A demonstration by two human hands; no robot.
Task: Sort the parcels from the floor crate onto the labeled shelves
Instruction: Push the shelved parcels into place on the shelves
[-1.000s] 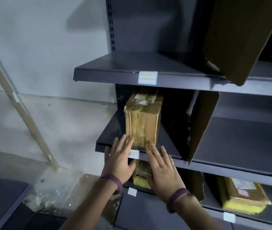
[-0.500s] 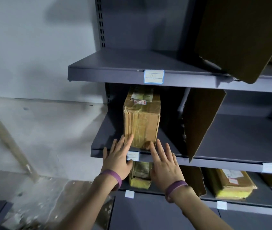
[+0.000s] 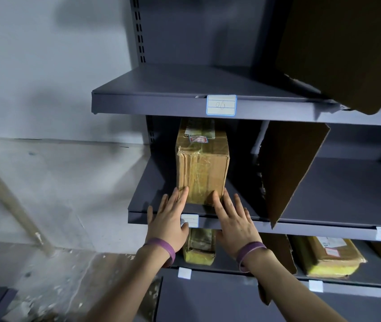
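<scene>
- Grey metal shelving stands against a pale wall (image 3: 45,66), and the floor (image 3: 52,270) below it is rough and stained.
- On the middle shelf (image 3: 157,187) the cardboard parcel (image 3: 202,168) stands upright, wrapped in clear tape, with its base just behind the front edge of the shelf.
- Bare shelf lies open at the left of the parcel up to the shelf end, and at the right up to a cardboard divider (image 3: 289,168), which leans and reaches over the front edge.
- The left hand (image 3: 168,219) has its grip released: the fingers are straight and the tips touch the lower left corner of the parcel's front.
- The right hand (image 3: 233,219) is also released, with the fingers spread and one fingertip against the lower right of the front.
- Between the two hands a small white label (image 3: 190,220) sits on the shelf edge.
- The top shelf (image 3: 173,82) carries a label reading "06" (image 3: 221,105); a large cardboard sheet (image 3: 338,49) hangs over its right part.
- On the shelf below lie a yellow-taped parcel (image 3: 200,247) under the hands and a flat parcel (image 3: 326,256) further right.
- A wooden pole (image 3: 10,201) leans against the wall at the left.
- Both wrists wear purple bands (image 3: 161,247).
</scene>
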